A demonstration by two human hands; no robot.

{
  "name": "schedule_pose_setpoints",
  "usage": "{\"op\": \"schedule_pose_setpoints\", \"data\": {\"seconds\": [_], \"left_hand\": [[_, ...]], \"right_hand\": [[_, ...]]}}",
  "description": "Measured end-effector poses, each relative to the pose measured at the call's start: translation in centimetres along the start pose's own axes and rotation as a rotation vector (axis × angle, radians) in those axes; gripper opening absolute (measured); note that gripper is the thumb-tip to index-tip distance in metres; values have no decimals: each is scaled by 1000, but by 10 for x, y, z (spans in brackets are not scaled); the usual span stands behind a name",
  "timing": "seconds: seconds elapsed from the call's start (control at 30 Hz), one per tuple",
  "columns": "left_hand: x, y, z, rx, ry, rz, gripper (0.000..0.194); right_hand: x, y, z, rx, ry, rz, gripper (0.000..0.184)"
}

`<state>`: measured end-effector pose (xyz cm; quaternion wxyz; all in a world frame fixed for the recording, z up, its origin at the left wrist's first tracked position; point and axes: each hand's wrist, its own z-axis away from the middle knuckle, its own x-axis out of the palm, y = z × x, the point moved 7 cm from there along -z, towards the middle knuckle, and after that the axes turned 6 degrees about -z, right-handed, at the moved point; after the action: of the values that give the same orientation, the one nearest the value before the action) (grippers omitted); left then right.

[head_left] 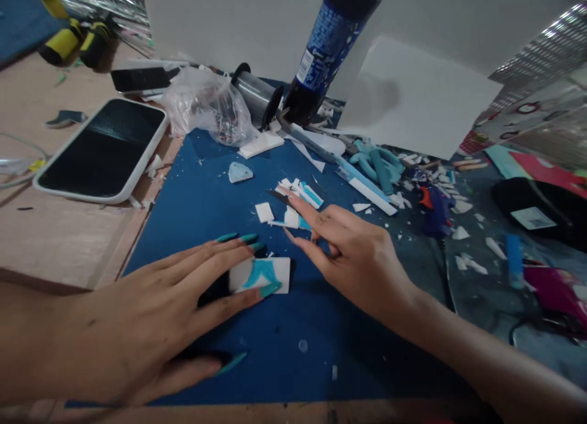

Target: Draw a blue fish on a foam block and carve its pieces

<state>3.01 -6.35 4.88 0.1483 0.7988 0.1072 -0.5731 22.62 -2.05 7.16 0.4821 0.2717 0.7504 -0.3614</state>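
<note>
My left hand (183, 296) lies spread over the blue mat (197, 192), its teal-nailed fingers stretched out. Under its fingertips is a small white rectangular piece (283, 271) with blue curved shapes on it; its left end is partly covered. My right hand (348, 241) reaches toward a cluster of small cut white and blue scraps (291, 216). Its index finger and another finger below are extended and apart, and the others curl under the palm. No held object shows in it. A loose white square (264, 212) sits left of the cluster.
Behind the mat stand a dark soda bottle (321, 51), a spool (257, 95) and a plastic bag (206, 103). A phone (103, 149) lies at left. Blue-handled pliers (378, 164), a glue gun (435, 210) and many white offcuts clutter the right.
</note>
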Motion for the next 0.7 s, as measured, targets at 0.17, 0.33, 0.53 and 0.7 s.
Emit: {"op": "schedule_pose_setpoints", "data": {"seconds": [0.17,0.33,0.53,0.7], "left_hand": [[-1,-3,-1,-23,-8,-18,49],[-4,-3,-7,-3,68,-19,38],[1,-14,-11,-80,113,69,33],[-3,-29,-20,-184,154,209,30]], "right_hand": [[-7,11,-4,129,144,-215,52],[9,14,0,473,-93,-771,57],[28,11,10,669,-241,-1065,32],[30,18,14,811,-198,-1214,57]]}}
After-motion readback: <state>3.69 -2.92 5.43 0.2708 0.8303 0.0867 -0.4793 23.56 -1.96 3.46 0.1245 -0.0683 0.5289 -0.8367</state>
